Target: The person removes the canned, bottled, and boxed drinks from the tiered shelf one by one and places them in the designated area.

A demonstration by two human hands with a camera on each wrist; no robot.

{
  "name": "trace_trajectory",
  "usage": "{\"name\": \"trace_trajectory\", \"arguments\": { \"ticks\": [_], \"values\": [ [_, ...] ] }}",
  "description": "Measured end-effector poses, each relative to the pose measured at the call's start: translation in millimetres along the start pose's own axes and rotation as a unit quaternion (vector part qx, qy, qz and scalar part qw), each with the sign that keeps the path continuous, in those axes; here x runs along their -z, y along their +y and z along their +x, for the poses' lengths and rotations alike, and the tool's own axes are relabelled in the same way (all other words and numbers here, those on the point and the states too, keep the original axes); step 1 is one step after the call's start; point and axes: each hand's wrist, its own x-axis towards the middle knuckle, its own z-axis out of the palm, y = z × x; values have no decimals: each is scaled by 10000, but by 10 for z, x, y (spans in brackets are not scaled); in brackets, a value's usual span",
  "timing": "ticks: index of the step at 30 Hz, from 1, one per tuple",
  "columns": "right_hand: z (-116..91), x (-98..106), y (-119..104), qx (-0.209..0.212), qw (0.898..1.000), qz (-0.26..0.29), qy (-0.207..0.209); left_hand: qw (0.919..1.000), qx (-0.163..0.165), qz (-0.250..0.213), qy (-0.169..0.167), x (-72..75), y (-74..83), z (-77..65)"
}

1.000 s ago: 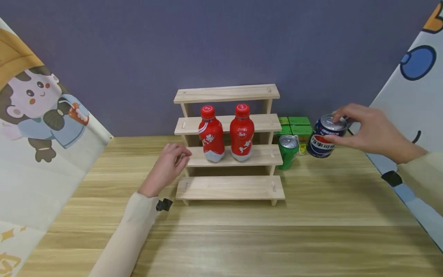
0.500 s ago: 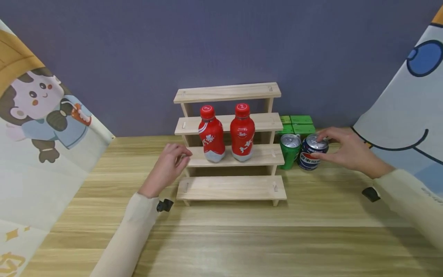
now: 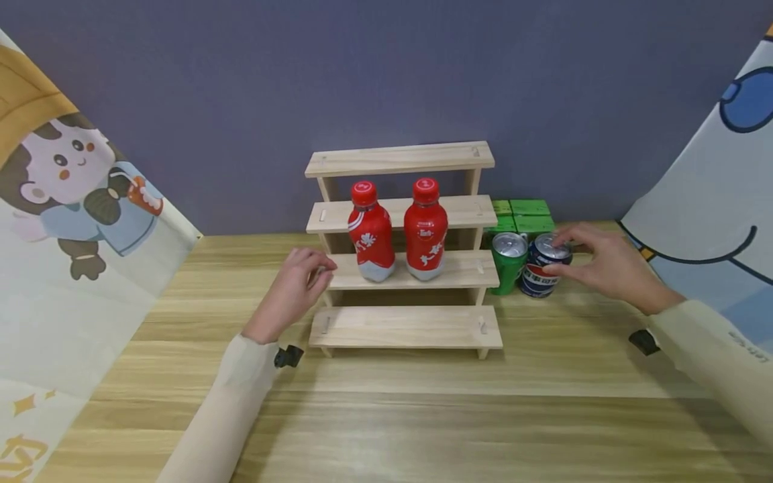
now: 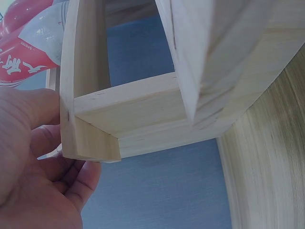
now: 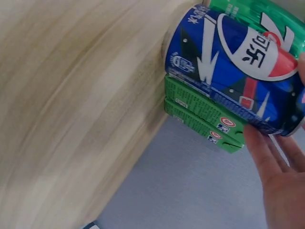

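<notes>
My right hand point(image 3: 606, 268) holds a blue cola can point(image 3: 537, 278) near its top, thumb on the near side and fingers at the far rim. The can is upright, its base at the tabletop, close beside a green soda can point(image 3: 507, 268). In the right wrist view the blue can point(image 5: 205, 62) overlaps the green one. My left hand point(image 3: 292, 288) grips the left end of a stepped wooden display shelf point(image 3: 404, 329). In the left wrist view its fingers curl around the board's end point(image 4: 71, 138). Two red bottles point(image 3: 370, 245) stand on the second step from the bottom.
Green boxes point(image 3: 531, 216) are stacked behind the cans, by the dark back wall point(image 3: 241, 121). Cartoon-printed panels point(image 3: 90, 181) flank the wooden table point(image 3: 423, 429) on both sides. The shelf stands between the left hand and the cans.
My right hand has brought the blue cola can left and down to the table beside the green can, then stayed there. The left hand holds its place on the shelf.
</notes>
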Motion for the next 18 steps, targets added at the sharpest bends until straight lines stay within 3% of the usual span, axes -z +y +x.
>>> {"name": "trace_trajectory", "arguments": {
  "ticks": [10, 18],
  "values": [
    [69, 117, -76, 400, 9989, -31, -230, 10000, -41, 3, 29, -16, -18, -4],
    [169, 390, -484, 1196, 9921, 21, 369, 10000, -17, 4, 25, -8, -16, -9]
  ]
}}
